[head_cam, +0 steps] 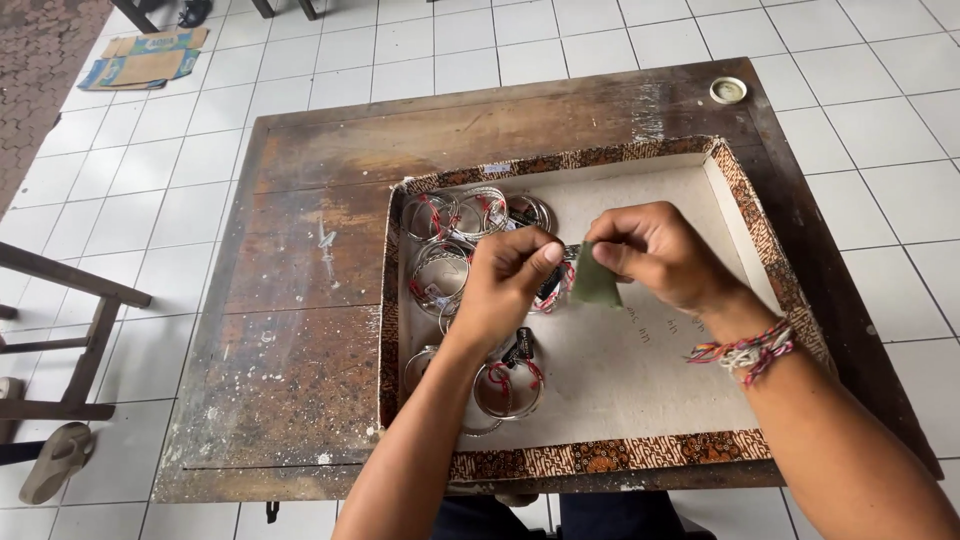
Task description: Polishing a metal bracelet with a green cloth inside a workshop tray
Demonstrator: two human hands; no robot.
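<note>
Above the shallow cardboard tray (735, 190) with its brown patterned rim, both hands meet near the middle of the worn wooden surface (300, 300). The left hand (505, 285) is curled shut, its fingers pinching a silver bangle (553, 285) wound with red thread. The right hand (655, 250), a braided band (745, 350) on its wrist, pinches a small green pad (597, 280) between thumb and fingertips, the pad touching the bangle. More silver bangles (465, 215) lie along the left side of the tray, from far to near. A small round lid (729, 90) sits at the far right corner of the surface
</note>
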